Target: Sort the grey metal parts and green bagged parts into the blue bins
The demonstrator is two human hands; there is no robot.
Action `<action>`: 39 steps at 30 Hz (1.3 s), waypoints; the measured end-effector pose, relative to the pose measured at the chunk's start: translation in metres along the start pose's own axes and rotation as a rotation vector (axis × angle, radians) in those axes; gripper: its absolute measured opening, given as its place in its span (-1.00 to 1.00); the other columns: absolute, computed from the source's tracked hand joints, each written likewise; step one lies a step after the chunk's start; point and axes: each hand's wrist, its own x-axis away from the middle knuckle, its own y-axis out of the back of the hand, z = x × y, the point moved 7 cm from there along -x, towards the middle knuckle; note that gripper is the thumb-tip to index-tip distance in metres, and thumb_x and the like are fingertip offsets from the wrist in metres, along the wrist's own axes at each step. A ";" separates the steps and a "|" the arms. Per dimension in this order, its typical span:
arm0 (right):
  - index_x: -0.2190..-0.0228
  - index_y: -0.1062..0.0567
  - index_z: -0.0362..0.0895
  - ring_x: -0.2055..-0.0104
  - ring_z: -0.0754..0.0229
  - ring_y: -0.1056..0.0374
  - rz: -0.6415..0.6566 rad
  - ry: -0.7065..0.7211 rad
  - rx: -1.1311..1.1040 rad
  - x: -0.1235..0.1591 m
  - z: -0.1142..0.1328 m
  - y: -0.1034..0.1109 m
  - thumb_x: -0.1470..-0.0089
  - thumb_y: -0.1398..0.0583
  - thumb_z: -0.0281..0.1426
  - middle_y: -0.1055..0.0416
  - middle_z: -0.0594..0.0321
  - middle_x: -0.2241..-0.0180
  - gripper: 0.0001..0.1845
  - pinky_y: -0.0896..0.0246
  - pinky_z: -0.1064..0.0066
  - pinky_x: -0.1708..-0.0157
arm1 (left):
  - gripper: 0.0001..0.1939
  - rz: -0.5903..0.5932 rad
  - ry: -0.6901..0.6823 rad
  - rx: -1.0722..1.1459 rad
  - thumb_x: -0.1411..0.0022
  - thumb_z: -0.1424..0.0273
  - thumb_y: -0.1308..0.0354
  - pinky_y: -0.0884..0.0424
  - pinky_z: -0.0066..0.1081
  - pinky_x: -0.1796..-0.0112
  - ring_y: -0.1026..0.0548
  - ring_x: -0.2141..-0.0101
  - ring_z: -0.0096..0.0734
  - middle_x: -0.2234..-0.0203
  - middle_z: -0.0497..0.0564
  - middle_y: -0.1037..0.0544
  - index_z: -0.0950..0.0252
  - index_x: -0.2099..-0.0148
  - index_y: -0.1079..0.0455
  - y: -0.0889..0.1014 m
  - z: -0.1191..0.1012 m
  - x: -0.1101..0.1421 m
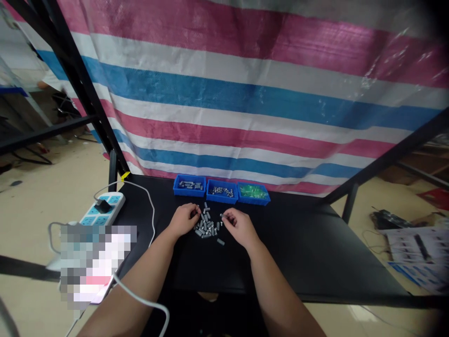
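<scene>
A loose pile of small grey metal cylinders (206, 225) lies on the black table between my hands, with one cylinder (220, 242) apart at the near side. My left hand (184, 220) is at the pile's left edge, thumb and fingers drawn together; what they pinch is too small to make out. On the right, my right hand (240, 226) pinches a small grey cylinder (222, 215) by the pile. Behind the pile stand three blue bins: the left bin (189, 192) holds grey cylinders, the middle bin (221, 199) small shiny metal parts, the right bin (254, 201) green pieces.
A white power strip (117, 202) with a black plug lies at the table's left. Near it are a blurred-out device (101, 267) and white cables (153, 220). A striped plastic sheet (224, 103) hangs behind the table (308, 248), between black frame posts (79, 79).
</scene>
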 end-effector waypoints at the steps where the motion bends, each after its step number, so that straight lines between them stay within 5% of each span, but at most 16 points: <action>1: 0.28 -0.52 -0.06 0.44 0.25 -0.39 -0.072 0.003 -0.048 -0.007 0.004 0.004 -0.15 -0.23 -0.36 -0.48 0.28 0.40 -0.92 -0.29 0.45 0.42 | -0.90 0.001 0.002 0.000 -0.21 0.45 -0.12 -0.26 -0.41 0.31 -0.42 0.37 -0.37 0.42 -0.04 -0.48 0.24 0.25 -0.47 0.000 0.000 0.000; 7: 0.28 -0.46 -0.08 0.44 0.23 -0.40 -0.437 0.148 -0.160 -0.063 0.035 0.019 -0.16 -0.24 -0.28 -0.46 0.27 0.43 -0.86 -0.37 0.40 0.35 | -0.89 0.007 -0.002 0.003 -0.21 0.46 -0.11 -0.27 -0.40 0.27 -0.42 0.35 -0.37 0.41 -0.04 -0.48 0.23 0.25 -0.47 0.000 0.000 0.001; 10: 0.28 -0.49 -0.09 0.41 0.22 -0.42 -0.392 0.159 -0.196 -0.097 0.040 0.003 -0.16 -0.24 -0.25 -0.49 0.23 0.40 -0.83 -0.40 0.38 0.32 | -0.89 0.007 0.016 -0.007 -0.19 0.46 -0.13 -0.27 -0.40 0.27 -0.42 0.35 -0.36 0.42 -0.05 -0.47 0.22 0.25 -0.48 0.001 0.000 0.002; 15: -0.01 -0.46 -0.10 0.42 0.21 -0.41 -0.267 0.038 -0.194 -0.127 0.022 -0.024 -0.06 -0.28 -0.25 -0.54 0.14 0.24 -0.54 -0.40 0.38 0.40 | -0.88 0.008 0.025 0.001 -0.20 0.45 -0.13 -0.27 -0.40 0.26 -0.44 0.33 -0.35 0.40 -0.04 -0.48 0.21 0.24 -0.48 0.003 0.000 0.003; 19: 0.15 -0.52 -0.13 0.44 0.20 -0.34 -0.346 0.016 0.020 -0.115 0.002 -0.005 -0.11 -0.17 -0.33 -0.52 0.17 0.31 -0.73 -0.35 0.34 0.34 | -0.89 0.015 0.016 0.000 -0.18 0.46 -0.14 -0.27 -0.39 0.24 -0.45 0.31 -0.33 0.39 -0.03 -0.50 0.21 0.25 -0.47 0.003 -0.001 0.002; 24: 0.30 -0.56 -0.11 0.24 0.05 -0.37 -0.338 0.051 0.247 -0.084 -0.017 0.016 -0.11 -0.16 -0.38 -0.52 0.13 0.30 -0.83 -0.28 0.20 0.12 | -0.89 0.024 0.025 -0.012 -0.19 0.45 -0.13 -0.28 -0.37 0.23 -0.46 0.29 -0.32 0.38 -0.03 -0.51 0.21 0.25 -0.48 0.001 0.001 0.000; 30: 0.14 -0.57 -0.08 0.04 -0.06 -0.33 -0.178 0.060 0.381 -0.057 -0.027 -0.002 -0.12 -0.22 -0.40 -0.52 0.08 0.14 -0.76 -0.22 0.12 -0.02 | -0.88 0.023 0.015 -0.022 -0.21 0.44 -0.12 -0.27 -0.38 0.26 -0.45 0.33 -0.32 0.41 -0.03 -0.49 0.21 0.24 -0.48 0.000 0.002 -0.001; 39: 0.32 -0.53 -0.07 0.18 0.04 -0.36 -0.125 0.079 0.349 -0.048 -0.025 -0.015 -0.18 -0.22 -0.40 -0.53 0.17 0.30 -0.94 -0.23 0.26 0.11 | -0.89 0.014 0.008 -0.016 -0.23 0.44 -0.12 -0.26 -0.40 0.31 -0.44 0.35 -0.35 0.42 -0.03 -0.47 0.22 0.24 -0.48 0.001 -0.001 0.000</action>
